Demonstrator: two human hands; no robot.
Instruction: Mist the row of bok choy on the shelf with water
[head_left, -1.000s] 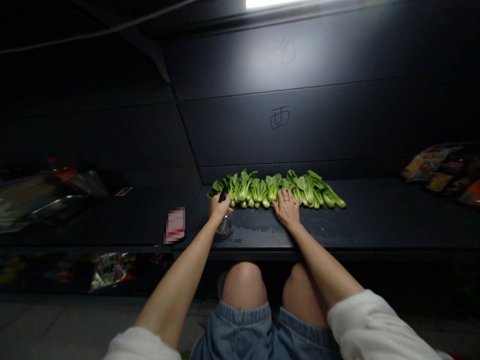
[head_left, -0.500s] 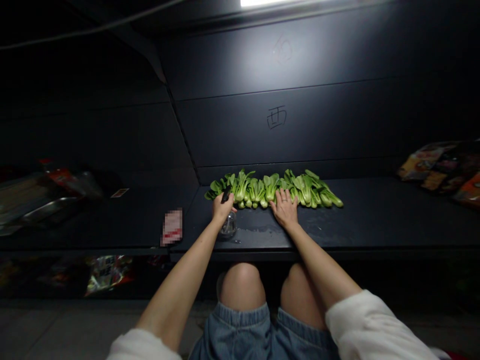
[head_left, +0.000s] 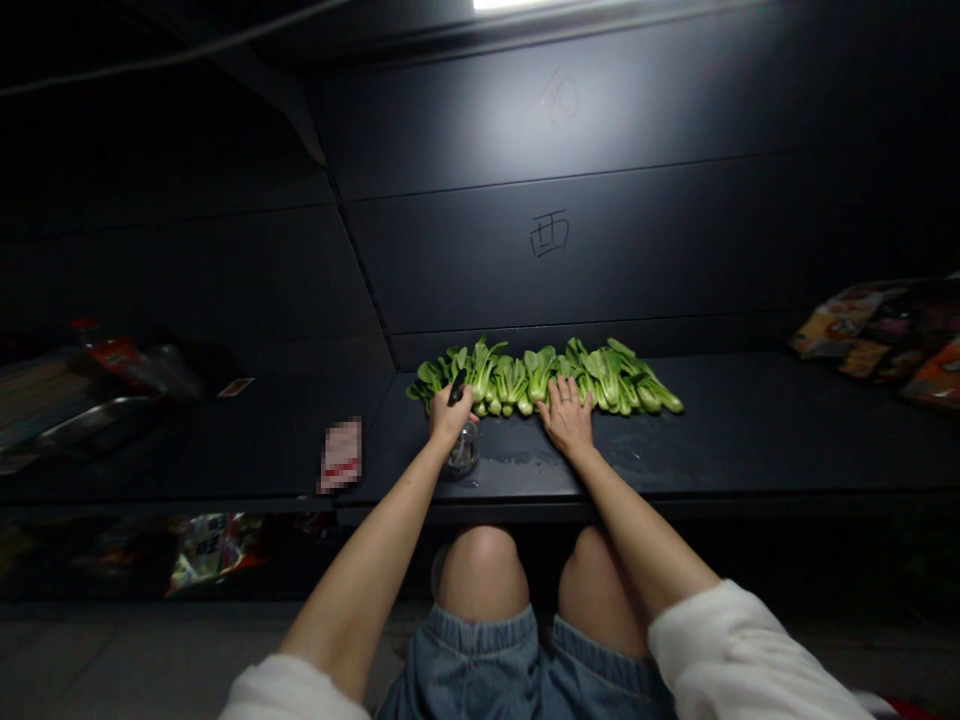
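Note:
Heads of bok choy lie side by side in a long row on the dark shelf, leaves toward the back panel and pale stem ends toward me. My left hand is closed around the neck of a spray bottle with a black nozzle and clear body, at the row's left end. Fingers spread, my right hand rests on the stems near the middle of the row, touching them without gripping. A ring shows on one of its fingers.
Drops of water wet the dark shelf before the greens. A pixelated card sits at left, with packaged goods beyond. Snack bags stand far right; another bag lies on the lower shelf.
My left hand has shifted slightly right with the spray bottle, its nozzle a little higher. My right hand stays on the bok choy. The view has moved very slightly.

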